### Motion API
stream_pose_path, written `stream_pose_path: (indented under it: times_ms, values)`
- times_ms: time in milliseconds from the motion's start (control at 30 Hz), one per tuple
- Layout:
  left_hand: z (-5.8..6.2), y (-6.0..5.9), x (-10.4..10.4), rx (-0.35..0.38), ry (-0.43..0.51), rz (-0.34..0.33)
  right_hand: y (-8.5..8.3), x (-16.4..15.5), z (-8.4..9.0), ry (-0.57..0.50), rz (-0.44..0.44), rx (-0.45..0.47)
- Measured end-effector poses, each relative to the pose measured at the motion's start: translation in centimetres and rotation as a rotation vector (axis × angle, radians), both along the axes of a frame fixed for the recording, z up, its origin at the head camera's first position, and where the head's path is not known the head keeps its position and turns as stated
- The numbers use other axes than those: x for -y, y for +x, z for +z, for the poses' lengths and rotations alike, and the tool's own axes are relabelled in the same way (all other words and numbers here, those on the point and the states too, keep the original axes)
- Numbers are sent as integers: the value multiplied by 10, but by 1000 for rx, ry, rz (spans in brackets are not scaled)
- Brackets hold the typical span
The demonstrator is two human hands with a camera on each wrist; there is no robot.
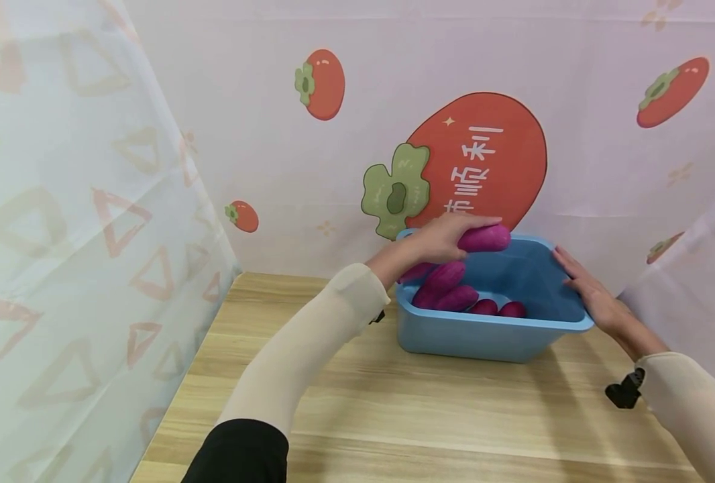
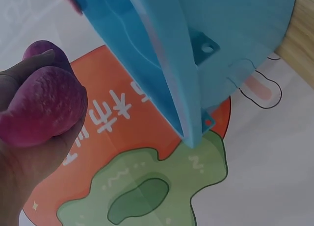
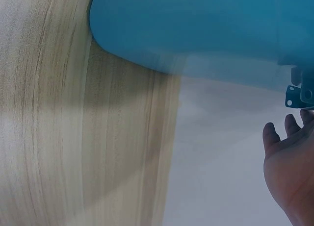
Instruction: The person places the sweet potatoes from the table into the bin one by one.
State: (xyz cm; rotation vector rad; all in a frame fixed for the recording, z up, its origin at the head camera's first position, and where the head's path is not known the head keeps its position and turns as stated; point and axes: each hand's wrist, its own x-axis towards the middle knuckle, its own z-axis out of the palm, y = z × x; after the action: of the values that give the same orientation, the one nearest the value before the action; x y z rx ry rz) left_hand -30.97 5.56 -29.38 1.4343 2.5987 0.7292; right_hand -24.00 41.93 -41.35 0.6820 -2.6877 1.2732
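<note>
Wooden table, left hand gripping purple sweet potato

Smooth blue plastic tub, matt wood-grain table — printed cloth backdrop

A light wooden desk with lengthwise grain spreads below and in front of the fingers. Behind the fingers hangs a pale backdrop cloth printed with red persimmons. The large persimmon print sits directly behind the fingers and carries white characters and a green leaf cap. A smaller persimmon print lies above and to the left, another small persimmon sits low on the left, and one more is at upper right. On the far left hangs a sheer curtain patterned with faint orange triangles.
</note>
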Motion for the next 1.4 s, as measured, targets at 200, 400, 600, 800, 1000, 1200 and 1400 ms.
stream_pose_path:
  times_ms: [200, 400, 600, 800, 1000, 1200, 1400]
  values:
    - [-1, 5, -11, -15, -28, 33, 2, 0, 1, -7, 2, 3]
    - [-7, 6, -16, -20, -15, 33, 1, -1, 1, -5, 6, -2]
    - [-14, 4, -18, -1, -21, 66, 0, -1, 1, -6, 4, -3]
    - [-20, 2, -18, 27, -47, 101, 0, -3, -1, -4, 0, -1]
    - [-25, 2, -19, 44, -35, 128, -1, -3, -3, -14, 4, -3]
    - [-29, 3, -18, 61, -40, 147, -1, -3, -5, -12, 5, -4]
    - [-33, 2, -17, 65, -34, 164, -1, -1, -4, -11, 10, -13]
